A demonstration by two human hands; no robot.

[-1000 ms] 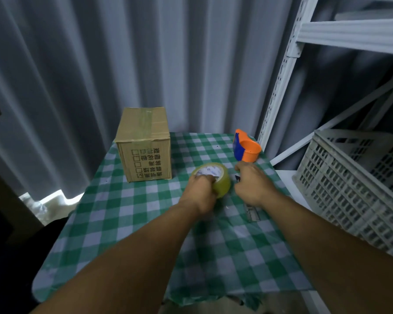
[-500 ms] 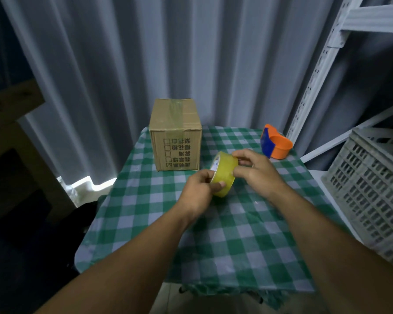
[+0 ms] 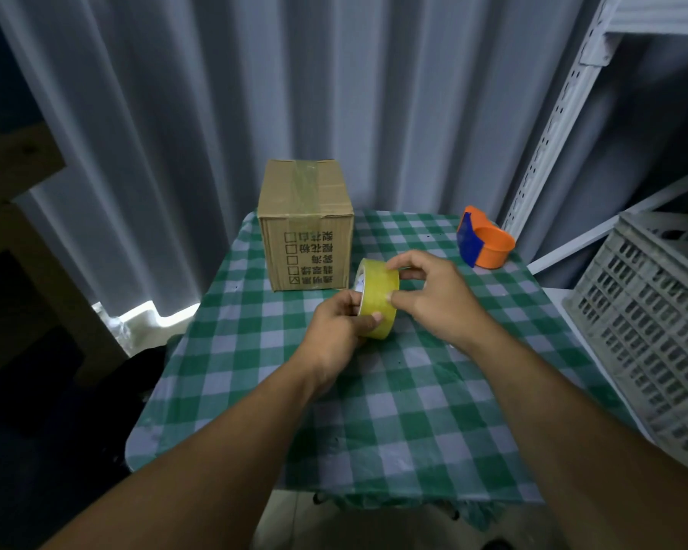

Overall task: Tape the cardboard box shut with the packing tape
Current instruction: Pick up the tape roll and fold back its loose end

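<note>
Packing tape [image 3: 378,297] is held on edge above the bench [image 3: 394,410], left hand [image 3: 336,331] closed round it, right hand [image 3: 433,295] pinching its face, probably seeking the loose end.

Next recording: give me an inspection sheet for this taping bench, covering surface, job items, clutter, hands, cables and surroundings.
Surface: small table under a green checked cloth, cloth hanging over the near edge.
Job's things: cardboard box upright at the far left, flaps down, a tape strip along its top seam. Yellowish tape roll held on edge in front of the box.
Clutter: orange and blue tape dispenser at the far right, untouched.
Hands: left hand grips the roll from the near side; right hand pinches its outer face.
Cables: nothing seen.
Surroundings: grey curtain behind, white shelving upright and grey plastic crate at right.
</note>
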